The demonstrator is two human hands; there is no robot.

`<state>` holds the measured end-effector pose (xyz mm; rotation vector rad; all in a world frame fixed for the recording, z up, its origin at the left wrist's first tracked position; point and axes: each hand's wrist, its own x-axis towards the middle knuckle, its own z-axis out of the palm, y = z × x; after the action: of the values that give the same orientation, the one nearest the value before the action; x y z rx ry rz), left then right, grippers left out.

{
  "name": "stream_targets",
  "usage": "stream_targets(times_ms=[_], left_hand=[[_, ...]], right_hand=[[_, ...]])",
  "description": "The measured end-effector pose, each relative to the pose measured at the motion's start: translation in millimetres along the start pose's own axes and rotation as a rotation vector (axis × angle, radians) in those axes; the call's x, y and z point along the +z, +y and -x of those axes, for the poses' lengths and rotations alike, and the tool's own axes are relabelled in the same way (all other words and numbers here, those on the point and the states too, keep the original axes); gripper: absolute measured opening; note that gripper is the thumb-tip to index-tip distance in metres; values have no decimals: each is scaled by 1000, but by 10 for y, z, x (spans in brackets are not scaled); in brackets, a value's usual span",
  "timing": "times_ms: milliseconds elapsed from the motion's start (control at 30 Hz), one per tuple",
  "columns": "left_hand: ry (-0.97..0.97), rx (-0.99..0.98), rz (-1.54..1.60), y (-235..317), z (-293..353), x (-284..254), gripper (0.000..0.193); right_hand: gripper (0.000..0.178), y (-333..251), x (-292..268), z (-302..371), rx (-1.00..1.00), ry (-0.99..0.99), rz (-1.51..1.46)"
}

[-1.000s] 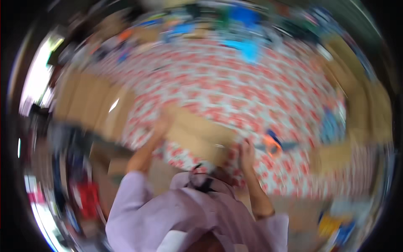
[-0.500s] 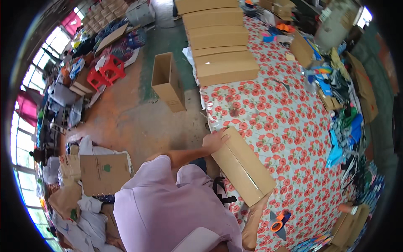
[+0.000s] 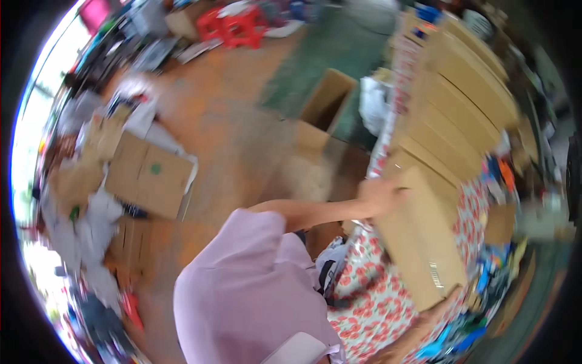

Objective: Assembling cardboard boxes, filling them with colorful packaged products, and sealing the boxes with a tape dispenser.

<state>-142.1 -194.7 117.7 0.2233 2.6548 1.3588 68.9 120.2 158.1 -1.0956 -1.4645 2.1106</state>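
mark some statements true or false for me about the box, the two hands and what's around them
1. In the picture, the left hand is near the upper end of the cardboard box, and the right hand is at its lower end. True.
2. The right hand is well away from the cardboard box. False: it is right at the box's lower end.
3. The table cloth has red flowers on a pale ground. True.
4. The red stools appear to the left of the open carton. True.
5. The open carton stands on the table cloth. False: it stands on the floor.
6. The left sleeve is black. False: it is pale purple.
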Motion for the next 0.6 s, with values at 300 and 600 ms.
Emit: stream_targets(times_ms=[300,600], left_hand=[[215,14,296,-623,-1096,381,51],[-61,-264,38,-2489,303,245,58]], right_hand=[[67,229,1497,-3308,-1024,44,1811],[40,645,1790,-3002,-1316,233,1405]])
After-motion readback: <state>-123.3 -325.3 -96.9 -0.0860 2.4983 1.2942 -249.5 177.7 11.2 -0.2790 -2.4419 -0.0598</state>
